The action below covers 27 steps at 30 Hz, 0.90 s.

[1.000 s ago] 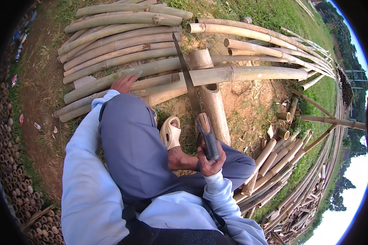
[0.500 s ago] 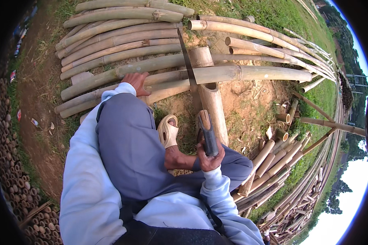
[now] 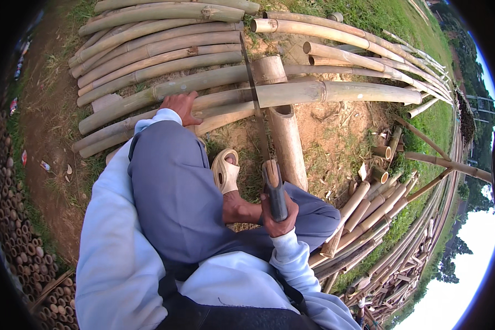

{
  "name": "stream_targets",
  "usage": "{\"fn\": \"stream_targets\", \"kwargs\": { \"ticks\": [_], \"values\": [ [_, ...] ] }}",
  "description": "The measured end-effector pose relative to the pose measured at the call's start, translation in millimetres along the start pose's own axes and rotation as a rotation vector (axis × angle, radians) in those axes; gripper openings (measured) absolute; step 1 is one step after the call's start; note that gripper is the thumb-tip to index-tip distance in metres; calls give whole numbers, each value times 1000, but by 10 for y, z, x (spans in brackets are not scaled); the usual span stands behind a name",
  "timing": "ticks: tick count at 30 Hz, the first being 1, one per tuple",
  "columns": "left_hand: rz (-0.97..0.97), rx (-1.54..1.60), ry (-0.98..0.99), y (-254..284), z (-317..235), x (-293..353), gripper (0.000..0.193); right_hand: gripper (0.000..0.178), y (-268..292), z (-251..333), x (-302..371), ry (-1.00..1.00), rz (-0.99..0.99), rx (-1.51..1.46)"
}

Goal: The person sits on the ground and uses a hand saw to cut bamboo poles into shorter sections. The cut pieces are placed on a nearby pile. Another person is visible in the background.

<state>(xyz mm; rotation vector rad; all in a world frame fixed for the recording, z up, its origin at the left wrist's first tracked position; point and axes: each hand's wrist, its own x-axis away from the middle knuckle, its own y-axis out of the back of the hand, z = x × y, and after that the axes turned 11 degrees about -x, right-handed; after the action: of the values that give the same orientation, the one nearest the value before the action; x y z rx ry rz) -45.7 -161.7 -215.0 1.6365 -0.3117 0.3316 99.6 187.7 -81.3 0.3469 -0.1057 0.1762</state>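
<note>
Head view: your right hand [image 3: 279,213] is closed around the dark handle of a saw [image 3: 271,170], fingers wrapped about it, just above your bent right leg. From there the thin blade [image 3: 260,124] runs away from you, leaning slightly left, and crosses a long bamboo pole [image 3: 363,92]. That pole lies from left to right in front of you, over a thick bamboo log [image 3: 289,148] that points away from you, just right of the blade. Your left hand [image 3: 180,107] rests on the bamboo to the left of the blade, with the thumb spread away from the fingers; you cannot tell how tightly it holds, since the fingertips are hidden.

Your sandal [image 3: 225,170] is on the ground between your hands, nearer to you than the pole. More poles [image 3: 159,52] lie side by side at the far left, and others [image 3: 335,36] stretch away at the far right. Short bamboo pieces [image 3: 357,220] are heaped near you on the right, and many round bamboo ends [image 3: 30,253] sit stacked at the near left.
</note>
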Motion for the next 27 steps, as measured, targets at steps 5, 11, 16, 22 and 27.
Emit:
{"fn": "stream_targets", "kwargs": {
  "ticks": [5,11,16,22,27],
  "values": [
    [-28,31,-13,-84,35,47,83,30,275,187,636,4,28,120],
    [15,-7,8,62,-89,-29,84,14,-212,-184,-858,45,45,-2],
    [-19,39,-3,-71,29,11,86,22,136,-31,160,-76,7,41],
    [-21,13,-19,-115,15,-10,86,22,77,-67,91,-16,-10,55],
    [22,14,-29,-11,-39,-49,85,12,-248,-182,-778,2,20,-38]
  ]
}}
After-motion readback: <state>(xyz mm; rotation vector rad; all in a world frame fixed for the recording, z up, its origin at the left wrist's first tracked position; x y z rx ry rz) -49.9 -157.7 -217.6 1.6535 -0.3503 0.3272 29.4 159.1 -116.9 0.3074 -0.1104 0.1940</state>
